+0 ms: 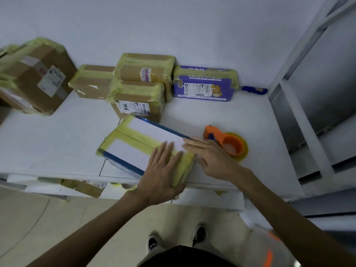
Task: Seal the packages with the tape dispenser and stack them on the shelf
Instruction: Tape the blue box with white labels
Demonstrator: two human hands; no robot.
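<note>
Both hands (185,162) flat on taped white package (142,145); dispenser (226,143) beside.

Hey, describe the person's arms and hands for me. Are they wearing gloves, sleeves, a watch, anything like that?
The left hand and the right hand are both bare, with no gloves. No rings show on the fingers. The forearms are uncovered as far as the frame reaches, with no sleeve, watch or wristband in view.
</note>
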